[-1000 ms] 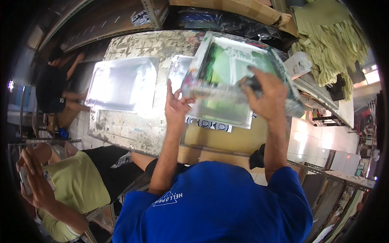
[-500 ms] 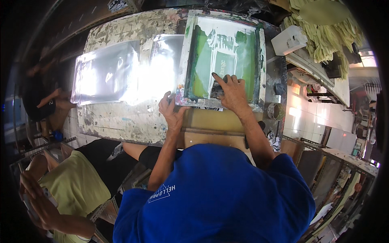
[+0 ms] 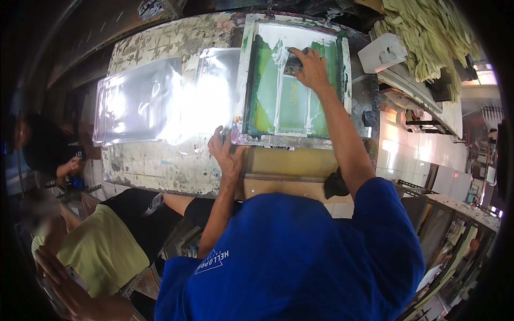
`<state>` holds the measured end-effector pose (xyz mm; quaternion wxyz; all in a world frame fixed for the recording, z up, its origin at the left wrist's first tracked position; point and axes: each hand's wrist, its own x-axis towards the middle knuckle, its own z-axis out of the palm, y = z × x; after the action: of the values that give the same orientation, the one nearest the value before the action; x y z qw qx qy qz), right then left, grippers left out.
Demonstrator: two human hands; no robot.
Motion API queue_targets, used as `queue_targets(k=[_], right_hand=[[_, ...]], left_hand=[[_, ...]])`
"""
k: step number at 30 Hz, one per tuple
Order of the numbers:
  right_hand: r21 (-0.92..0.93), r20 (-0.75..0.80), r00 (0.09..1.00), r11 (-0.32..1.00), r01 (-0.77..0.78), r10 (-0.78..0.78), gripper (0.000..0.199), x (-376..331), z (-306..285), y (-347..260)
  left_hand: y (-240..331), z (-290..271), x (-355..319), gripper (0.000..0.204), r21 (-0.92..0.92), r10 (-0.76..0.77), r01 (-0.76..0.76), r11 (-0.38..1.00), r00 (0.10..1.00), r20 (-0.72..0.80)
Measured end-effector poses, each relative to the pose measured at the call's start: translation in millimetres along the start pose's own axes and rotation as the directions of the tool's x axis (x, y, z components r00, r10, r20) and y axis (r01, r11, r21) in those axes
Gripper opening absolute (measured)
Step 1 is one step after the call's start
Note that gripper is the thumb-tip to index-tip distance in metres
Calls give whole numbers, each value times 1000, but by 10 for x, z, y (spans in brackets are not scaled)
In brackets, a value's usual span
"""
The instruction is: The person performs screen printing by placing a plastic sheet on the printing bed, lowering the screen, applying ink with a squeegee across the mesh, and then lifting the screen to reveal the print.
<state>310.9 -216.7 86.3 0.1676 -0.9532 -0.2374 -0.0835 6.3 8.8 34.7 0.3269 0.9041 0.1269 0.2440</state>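
A screen-printing frame [image 3: 347, 96] with a green mesh [image 3: 262, 107] lies on the worktable. White ink [image 3: 286, 31] is piled at the mesh's far end and runs in streaks toward me. My right hand [image 3: 313, 68] grips a small dark squeegee [image 3: 293, 65], pressed to the mesh in its far half; the fingers hide part of it. Lettering shows faintly just below the squeegee. At the frame's near left corner is my left hand [image 3: 227, 159], its fingers apart and its thumb by the frame's edge, holding nothing that I can see.
Clear plastic sheets [image 3: 142, 101] lie left of the frame on the paint-worn table [image 3: 155, 168]. A white container [image 3: 382, 53] stands at right, near hanging yellowish strips [image 3: 423, 27]. A person in a yellow-green shirt [image 3: 104, 241] is close on my left; another [image 3: 45, 147] is farther off.
My right hand has moved the squeegee from the frame's near end to its far half. White ink streaks now show at the near end. My left hand stays by the corner.
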Motion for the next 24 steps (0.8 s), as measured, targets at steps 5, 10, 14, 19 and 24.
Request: queue_targets(k=[5, 10, 14, 19, 24], right_hand=[[90, -12, 999, 995, 35, -35, 50, 163, -86, 105], [-65, -27, 996, 995, 81, -83, 39, -250, -152, -174], [54, 24, 996, 995, 90, -91, 38, -852, -521, -528], [172, -36, 989, 974, 147, -143, 39, -1305, -1273, -952], [109, -323, 920, 957, 270, -222, 36, -948, -1831, -1018]], left_hand=[[5, -8, -16, 67, -21, -39, 39, 999, 999, 6], [71, -22, -29, 64, -63, -124, 126, 990, 992, 38], [202, -61, -6, 60, -207, -175, 171, 963, 984, -1], [572, -223, 297, 49, -328, -168, 104, 939, 971, -173], [1040, -425, 916, 41, -539, -253, 87, 838, 937, -243]])
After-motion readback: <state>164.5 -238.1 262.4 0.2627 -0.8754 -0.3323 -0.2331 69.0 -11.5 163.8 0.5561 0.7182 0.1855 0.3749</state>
